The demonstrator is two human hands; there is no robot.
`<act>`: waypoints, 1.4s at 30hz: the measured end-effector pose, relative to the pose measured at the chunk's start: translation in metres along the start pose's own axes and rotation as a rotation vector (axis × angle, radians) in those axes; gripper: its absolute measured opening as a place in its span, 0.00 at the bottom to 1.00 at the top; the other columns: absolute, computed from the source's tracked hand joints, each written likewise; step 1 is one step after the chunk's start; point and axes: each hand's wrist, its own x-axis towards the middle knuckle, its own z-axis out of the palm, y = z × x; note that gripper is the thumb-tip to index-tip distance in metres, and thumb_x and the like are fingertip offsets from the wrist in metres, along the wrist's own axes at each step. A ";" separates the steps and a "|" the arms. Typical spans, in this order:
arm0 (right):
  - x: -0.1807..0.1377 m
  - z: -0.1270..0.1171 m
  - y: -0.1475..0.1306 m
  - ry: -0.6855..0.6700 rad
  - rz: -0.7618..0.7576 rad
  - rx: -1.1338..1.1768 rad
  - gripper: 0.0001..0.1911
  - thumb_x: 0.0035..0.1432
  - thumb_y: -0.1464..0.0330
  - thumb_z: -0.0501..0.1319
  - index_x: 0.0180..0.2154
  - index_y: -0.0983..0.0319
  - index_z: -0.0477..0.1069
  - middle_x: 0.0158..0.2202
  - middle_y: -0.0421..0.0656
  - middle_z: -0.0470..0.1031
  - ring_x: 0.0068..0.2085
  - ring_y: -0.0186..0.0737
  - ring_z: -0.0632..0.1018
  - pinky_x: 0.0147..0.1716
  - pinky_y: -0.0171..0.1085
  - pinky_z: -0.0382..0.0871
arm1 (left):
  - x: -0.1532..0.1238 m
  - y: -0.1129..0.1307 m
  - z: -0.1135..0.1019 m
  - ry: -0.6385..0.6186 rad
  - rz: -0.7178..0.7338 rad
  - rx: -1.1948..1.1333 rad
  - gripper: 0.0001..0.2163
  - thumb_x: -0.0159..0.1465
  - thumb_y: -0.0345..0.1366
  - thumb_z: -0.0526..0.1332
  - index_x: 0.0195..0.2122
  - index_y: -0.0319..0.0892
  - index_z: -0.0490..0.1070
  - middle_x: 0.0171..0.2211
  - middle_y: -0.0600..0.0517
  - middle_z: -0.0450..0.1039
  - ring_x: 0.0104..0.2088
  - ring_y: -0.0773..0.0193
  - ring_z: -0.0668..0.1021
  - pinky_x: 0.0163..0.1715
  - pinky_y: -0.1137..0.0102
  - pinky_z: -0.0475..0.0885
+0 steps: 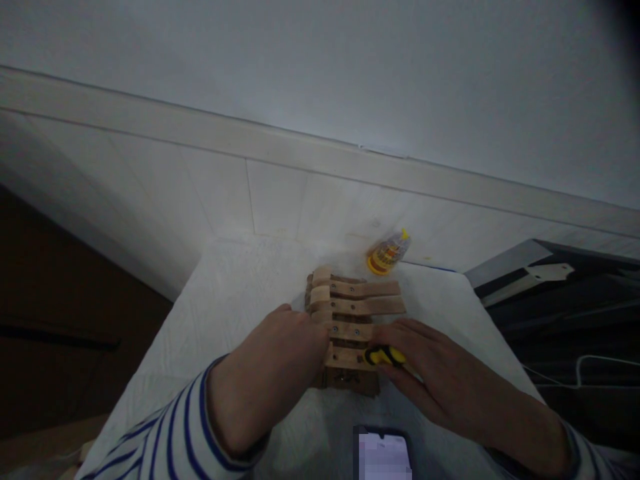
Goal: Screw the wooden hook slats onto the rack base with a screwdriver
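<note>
In the head view, a brown wooden board lies on the table with several light wooden strips across it. Small screws show in the strips, mostly in pairs. My left hand is closed over the left ends of the nearer strips, and its fingertips are hidden. A short yellow-and-black screwdriver is gripped in my right hand, over the right part of the nearest strip. The screwdriver's tip cannot be made out.
Behind the strips, a small clear bottle with a yellow cap and base stands near the white panelled wall. A phone lies at the near edge. The white-covered table has dark items beyond its right edge.
</note>
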 end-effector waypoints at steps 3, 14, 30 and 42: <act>-0.002 0.009 0.002 0.037 0.021 -0.017 0.08 0.62 0.70 0.50 0.42 0.62 0.63 0.34 0.47 0.75 0.36 0.44 0.77 0.32 0.42 0.74 | 0.001 -0.001 0.000 -0.015 -0.004 -0.012 0.09 0.61 0.27 0.57 0.25 0.39 0.72 0.21 0.49 0.74 0.22 0.59 0.77 0.24 0.68 0.68; -0.004 0.021 -0.001 0.179 0.066 -0.030 0.05 0.61 0.71 0.50 0.39 0.60 0.62 0.30 0.45 0.72 0.30 0.41 0.75 0.27 0.38 0.71 | 0.001 -0.002 0.001 -0.050 -0.006 0.005 0.09 0.61 0.29 0.58 0.24 0.39 0.73 0.23 0.48 0.76 0.24 0.60 0.77 0.25 0.69 0.68; -0.015 0.041 -0.009 0.353 0.196 -0.087 0.09 0.62 0.68 0.51 0.44 0.62 0.61 0.34 0.48 0.74 0.34 0.44 0.76 0.31 0.42 0.73 | -0.001 0.001 -0.004 -0.052 -0.022 0.000 0.08 0.60 0.27 0.58 0.25 0.40 0.73 0.22 0.51 0.75 0.22 0.60 0.76 0.24 0.69 0.67; -0.023 0.022 -0.004 0.115 0.197 0.094 0.18 0.61 0.71 0.51 0.53 0.61 0.56 0.46 0.49 0.72 0.45 0.41 0.75 0.41 0.41 0.73 | 0.001 0.001 -0.003 -0.058 -0.020 0.038 0.07 0.59 0.30 0.59 0.24 0.40 0.73 0.22 0.50 0.75 0.23 0.59 0.78 0.23 0.70 0.68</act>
